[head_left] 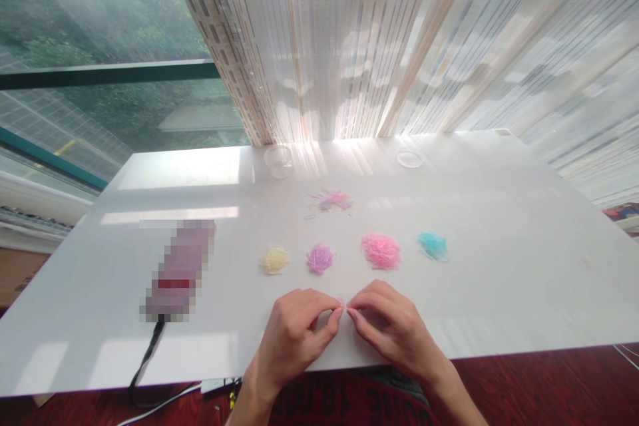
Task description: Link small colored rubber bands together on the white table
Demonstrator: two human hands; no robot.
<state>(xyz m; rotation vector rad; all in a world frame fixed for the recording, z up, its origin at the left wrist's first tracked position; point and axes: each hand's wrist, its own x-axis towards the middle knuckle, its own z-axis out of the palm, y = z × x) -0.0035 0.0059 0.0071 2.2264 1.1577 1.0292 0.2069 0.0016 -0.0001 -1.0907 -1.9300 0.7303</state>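
Head-worn view, facing forward and down, table point(519, 279) near

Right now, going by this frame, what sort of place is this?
Probably a room in a home, though a small office can't be ruled out. It shows in the large window, the striped sheer curtain and the reddish wood-look floor.

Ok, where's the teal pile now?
In the head view, the teal pile is just right of the bright pink pile, beyond the right hand.
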